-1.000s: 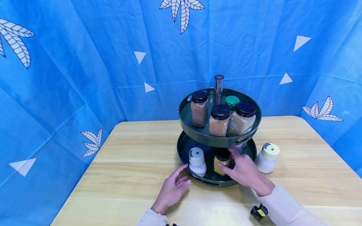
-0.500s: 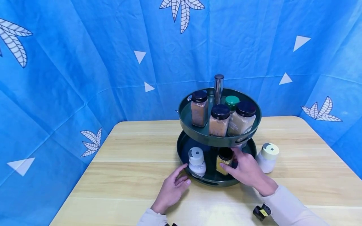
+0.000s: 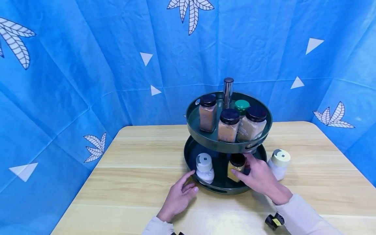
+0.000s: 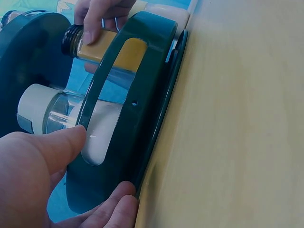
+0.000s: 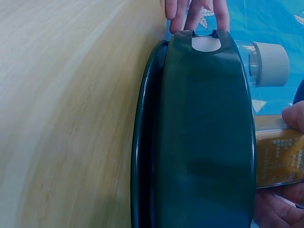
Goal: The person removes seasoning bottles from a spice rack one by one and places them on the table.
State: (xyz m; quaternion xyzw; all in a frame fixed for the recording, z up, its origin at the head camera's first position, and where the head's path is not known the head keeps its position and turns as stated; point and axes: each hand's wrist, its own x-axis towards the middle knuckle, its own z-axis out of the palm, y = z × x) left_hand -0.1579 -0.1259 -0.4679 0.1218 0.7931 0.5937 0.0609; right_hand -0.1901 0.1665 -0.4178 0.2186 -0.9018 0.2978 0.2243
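My right hand (image 3: 260,179) grips a square spice jar (image 3: 231,175) with yellow contents and a black lid. The jar stands upright on the lower tier (image 3: 215,190) of a dark green two-tier round rack. In the left wrist view, thumb and fingers lie on either side of this jar. My left hand (image 3: 177,199) touches the lower tier's rim at the front left, its fingers loosely bent; the left wrist view has the thumb at the handle slot. Beside that hand, a white-capped shaker (image 3: 205,169) with white contents stands inside the same tier.
The upper tier (image 3: 202,138) overhangs the right fingertips. It holds several jars, among them a brown-filled jar (image 3: 207,114) and a green-lidded one (image 3: 242,106), around a metal post (image 3: 227,93). Another white shaker (image 3: 279,164) stands on the wooden table (image 3: 132,182), right of the rack.
The yellow spice jar has moved a little to the right along the lower tier, together with my right hand. My left hand has stayed in place at the rim.
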